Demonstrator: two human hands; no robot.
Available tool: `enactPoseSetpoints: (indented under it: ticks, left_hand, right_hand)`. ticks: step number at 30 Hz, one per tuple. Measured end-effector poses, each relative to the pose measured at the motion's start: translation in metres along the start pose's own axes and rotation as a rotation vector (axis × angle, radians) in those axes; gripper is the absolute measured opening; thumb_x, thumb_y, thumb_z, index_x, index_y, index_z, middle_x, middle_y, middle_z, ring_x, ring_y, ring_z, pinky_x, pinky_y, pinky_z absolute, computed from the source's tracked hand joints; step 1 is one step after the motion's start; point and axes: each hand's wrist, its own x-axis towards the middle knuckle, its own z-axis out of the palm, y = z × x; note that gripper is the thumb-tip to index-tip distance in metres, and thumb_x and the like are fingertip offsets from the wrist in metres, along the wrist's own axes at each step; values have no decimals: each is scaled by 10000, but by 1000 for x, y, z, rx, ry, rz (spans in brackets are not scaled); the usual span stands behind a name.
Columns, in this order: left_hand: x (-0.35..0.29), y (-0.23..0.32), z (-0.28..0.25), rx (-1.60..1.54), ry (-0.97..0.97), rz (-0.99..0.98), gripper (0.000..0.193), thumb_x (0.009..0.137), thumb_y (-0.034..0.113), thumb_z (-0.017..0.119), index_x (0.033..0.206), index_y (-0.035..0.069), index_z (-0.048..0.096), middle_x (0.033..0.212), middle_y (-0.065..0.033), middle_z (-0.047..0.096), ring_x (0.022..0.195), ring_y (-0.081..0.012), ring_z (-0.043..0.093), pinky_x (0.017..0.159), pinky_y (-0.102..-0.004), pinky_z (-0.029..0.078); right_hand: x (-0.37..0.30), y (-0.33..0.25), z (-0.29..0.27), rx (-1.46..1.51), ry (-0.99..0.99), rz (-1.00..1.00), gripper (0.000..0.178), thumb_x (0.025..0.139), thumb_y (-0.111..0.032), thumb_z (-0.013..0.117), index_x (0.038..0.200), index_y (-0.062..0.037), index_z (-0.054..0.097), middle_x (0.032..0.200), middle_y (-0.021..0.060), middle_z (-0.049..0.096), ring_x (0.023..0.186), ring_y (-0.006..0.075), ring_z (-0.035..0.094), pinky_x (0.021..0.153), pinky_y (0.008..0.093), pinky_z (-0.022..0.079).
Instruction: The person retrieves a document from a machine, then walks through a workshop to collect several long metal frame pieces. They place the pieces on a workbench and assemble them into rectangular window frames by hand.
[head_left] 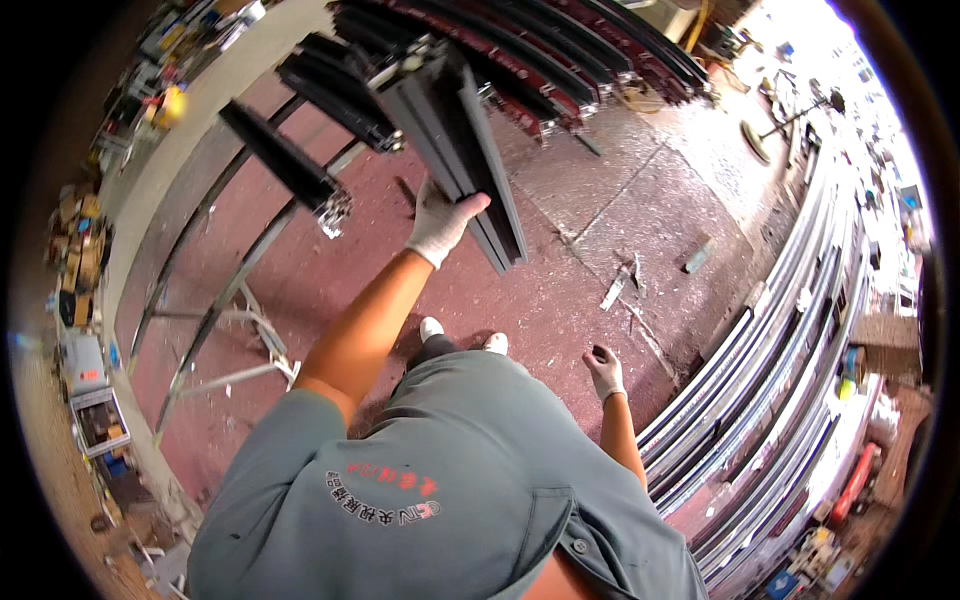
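Observation:
My left hand [440, 222], in a white glove with a bare thumb tip, is closed around a long grey metal profile [455, 140]. Grooves run along the profile's length. It is held tilted above the floor, its near end lower right of the hand. My right hand [605, 372], also gloved, hangs low at my right side with its fingers curled. A dark spot shows between those fingers; whether it is an object or shadow I cannot make out. Left of the held piece, a bundle of dark profiles [285, 165] rests across a metal rack [240, 255].
More dark and maroon profiles [540, 65] lie in rows at the far side. Along the right, long metal bars [760, 390] are stacked. Scraps [622, 285] litter the reddish floor [560, 310]. A metal stand leg [262, 330] is left of my feet.

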Motion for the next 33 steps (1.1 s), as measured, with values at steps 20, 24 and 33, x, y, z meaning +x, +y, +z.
enactPoseSetpoints:
  ticks: [20, 24, 33]
  left_hand:
    - [-157, 137, -236, 282, 352, -53, 640, 712, -53, 784, 1281, 57, 514, 1181, -29, 630, 1096, -128, 581, 963, -316, 479]
    - [-218, 165, -320, 399, 458, 49, 703, 706, -99, 754, 1335, 41, 472, 1212, -41, 625, 1121, -159, 597, 980, -334, 488]
    - [-296, 206, -499, 264, 715, -47, 764, 633, -118, 693, 1350, 32, 476, 1198, -35, 621, 1070, -158, 598, 954, -308, 485]
  right_hand:
    - [95, -39, 120, -667, -483, -85, 472, 896, -287, 691, 1261, 4, 624, 1192, 132, 688, 1139, 233, 628, 984, 333, 466]
    - [123, -97, 188, -665, -404, -297, 455, 888, -337, 647, 1201, -7, 659, 1138, 174, 704, 1096, 272, 662, 942, 346, 492]
    - [47, -275, 319, -224, -160, -493, 349, 963, -224, 613, 1216, 14, 644, 1144, 85, 696, 1029, 167, 636, 928, 297, 485]
